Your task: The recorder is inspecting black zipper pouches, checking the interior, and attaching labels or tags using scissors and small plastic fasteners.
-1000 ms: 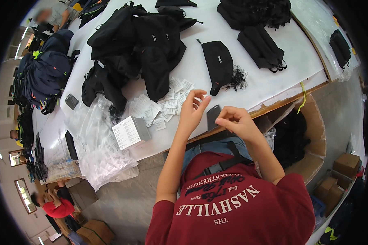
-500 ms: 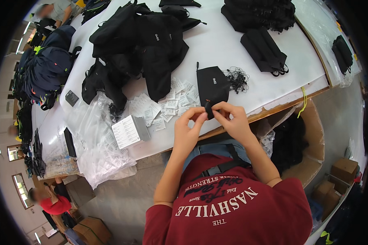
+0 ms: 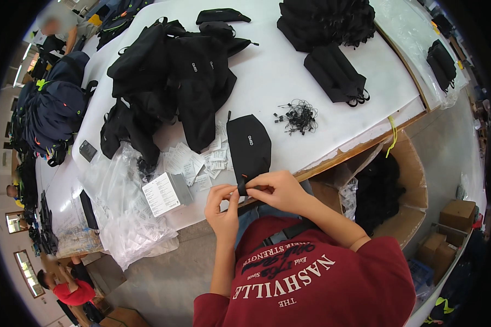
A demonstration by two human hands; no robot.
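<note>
Both left hand (image 3: pixel 222 208) and right hand (image 3: pixel 279 192) pinch the near end of a black pouch (image 3: pixel 250 144) at a white table's (image 3: pixel 273 68) front edge. Beside it, loose white tags (image 3: pixel 184 162); beyond, tangled black cords (image 3: pixel 300 117), then heaped black bags (image 3: pixel 193 87).

White table (image 3: pixel 273 60): black pouches (image 3: pixel 250 144), tangled cords (image 3: pixel 301 117), paper slips (image 3: pixel 186 164)

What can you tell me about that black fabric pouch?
The black fabric pouch looks soft and matte, with white lettering, a dark tab at its upper-left corner and an orange accent near its narrow end. It appears to rest on the white tabletop, narrow end pinched by the bare left hand and right hand.
</note>
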